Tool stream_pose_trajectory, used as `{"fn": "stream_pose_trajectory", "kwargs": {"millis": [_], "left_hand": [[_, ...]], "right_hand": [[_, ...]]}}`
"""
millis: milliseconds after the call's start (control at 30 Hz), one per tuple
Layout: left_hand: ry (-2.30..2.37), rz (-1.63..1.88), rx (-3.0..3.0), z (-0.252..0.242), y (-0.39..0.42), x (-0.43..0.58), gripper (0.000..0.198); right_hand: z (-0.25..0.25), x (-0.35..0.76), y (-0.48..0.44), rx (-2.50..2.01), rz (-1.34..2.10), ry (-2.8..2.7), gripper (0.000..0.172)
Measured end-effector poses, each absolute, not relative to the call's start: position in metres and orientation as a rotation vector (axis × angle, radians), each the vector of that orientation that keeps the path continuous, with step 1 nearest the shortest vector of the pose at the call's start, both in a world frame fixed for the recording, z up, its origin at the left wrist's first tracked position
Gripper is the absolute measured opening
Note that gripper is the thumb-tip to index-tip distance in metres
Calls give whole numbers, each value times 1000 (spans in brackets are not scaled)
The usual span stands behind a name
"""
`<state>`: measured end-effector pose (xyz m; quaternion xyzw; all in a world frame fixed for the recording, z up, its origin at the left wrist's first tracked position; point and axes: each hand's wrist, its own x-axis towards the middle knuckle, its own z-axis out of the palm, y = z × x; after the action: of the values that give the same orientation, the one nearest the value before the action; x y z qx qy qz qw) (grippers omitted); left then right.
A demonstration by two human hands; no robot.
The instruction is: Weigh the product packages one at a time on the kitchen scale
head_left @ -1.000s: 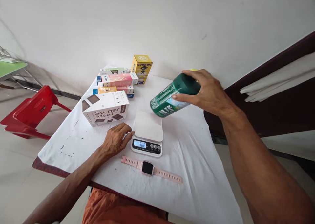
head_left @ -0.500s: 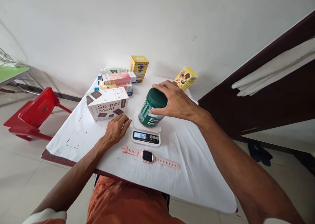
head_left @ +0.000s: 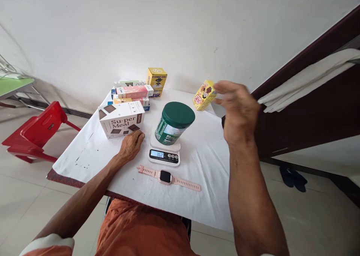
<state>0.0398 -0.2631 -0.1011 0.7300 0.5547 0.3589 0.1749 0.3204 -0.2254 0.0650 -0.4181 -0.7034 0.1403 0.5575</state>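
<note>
A green canister (head_left: pixel 176 123) with a dark green lid stands on a white digital kitchen scale (head_left: pixel 164 156), whose display appears to read 362. My right hand (head_left: pixel 239 111) is up in the air to the right of the canister, near a yellow box (head_left: pixel 204 95). Its fingers are blurred but apart, and nothing is in them. My left hand (head_left: pixel 131 145) rests on the tablecloth with its fingers curled, holding nothing that shows. Just behind it is a white "Su-per Meal" box (head_left: pixel 122 121). A pink-strapped smartwatch (head_left: pixel 165 176) lies flat in front of the scale.
Several flat boxes (head_left: pixel 135 91) are stacked at the back left, beside a yellow "COME ON" box (head_left: pixel 156 81). The white-clothed table (head_left: pixel 205 154) reaches the wall. A red chair (head_left: pixel 42 130) is at left, and dark slippers (head_left: pixel 292 178) lie on the floor at right.
My right hand has let go of the canister and moved right and up from it. The canister stays on the scale with the same reading. My left hand has barely moved.
</note>
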Motion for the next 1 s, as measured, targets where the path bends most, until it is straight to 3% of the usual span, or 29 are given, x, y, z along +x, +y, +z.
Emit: {"fn": "stream_pose_trajectory", "kwargs": {"millis": [367,433,533,600,667,800,1000], "left_hand": [[1608,1010,2055,-105,-260,41,31],[1604,1012,2078,-106,-260,41,31],[1600,1005,2102,-107,-261,41,31],[1602,1006,2108,-108,-261,42,30],[1603,1004,2111,-109,-261,42,29],[1608,996,2116,-108,-263,43,27],[1650,897,2135,-105,-266,46,25]], "right_hand": [[42,336,-251,-1091,413,-1715,57],[40,334,-247,-1122,502,-1772,75],[28,323,-238,-1235,629,-1857,118],[14,312,-232,-1291,657,-1835,130],[-2,302,-227,-1288,680,-1773,127],[-22,291,-223,-1202,782,-1671,99],[-10,291,-189,-1165,812,-1612,80]]}}
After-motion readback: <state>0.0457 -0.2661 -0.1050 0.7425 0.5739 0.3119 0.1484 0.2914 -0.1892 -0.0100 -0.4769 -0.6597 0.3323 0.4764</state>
